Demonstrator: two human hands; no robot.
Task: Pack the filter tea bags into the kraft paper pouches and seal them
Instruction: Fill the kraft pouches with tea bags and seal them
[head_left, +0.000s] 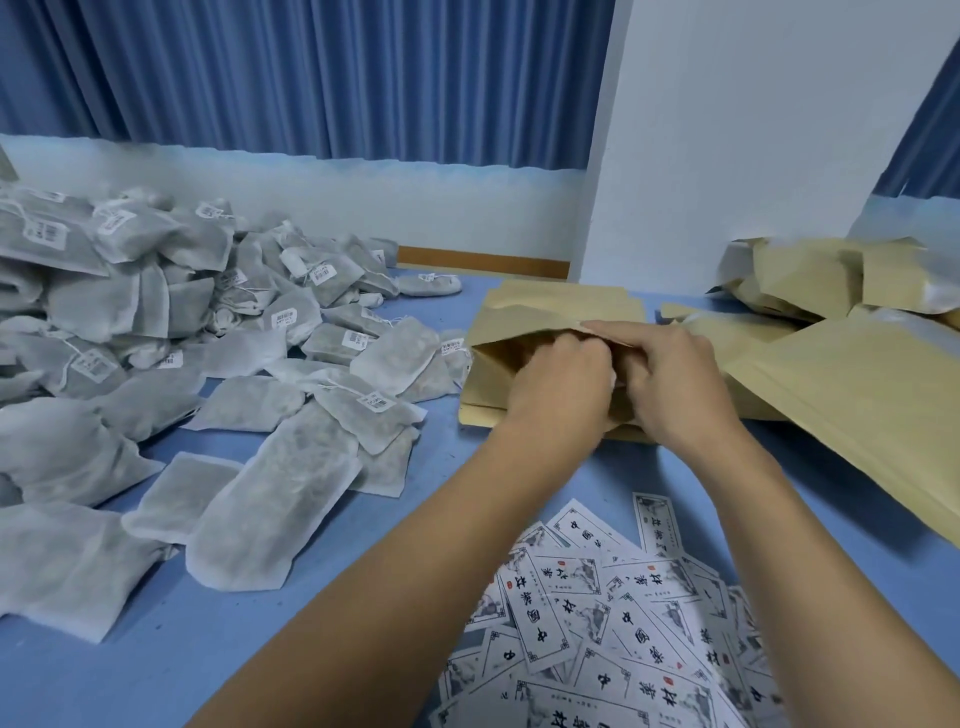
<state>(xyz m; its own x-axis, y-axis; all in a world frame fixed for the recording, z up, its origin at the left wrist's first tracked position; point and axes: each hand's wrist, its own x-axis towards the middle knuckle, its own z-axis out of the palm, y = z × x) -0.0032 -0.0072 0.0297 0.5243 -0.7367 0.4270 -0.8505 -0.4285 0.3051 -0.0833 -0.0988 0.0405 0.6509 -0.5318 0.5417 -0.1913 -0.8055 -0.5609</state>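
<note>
The filter tea bags are showing pale grey-white, mottled by darker contents, their white tags carrying black barcodes. The kraft paper pouches are showing plain tan. The desk is showing flat blue. The paper labels are showing white with black characters, grey ink scenery and small red seals.

Blue table has a big heap of tea bags on the left, kraft pouches on the right, and printed labels up front.

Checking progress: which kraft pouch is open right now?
The kraft pouch held by left hand and right hand, atop the middle stack; its mouth alone gapes.
</note>
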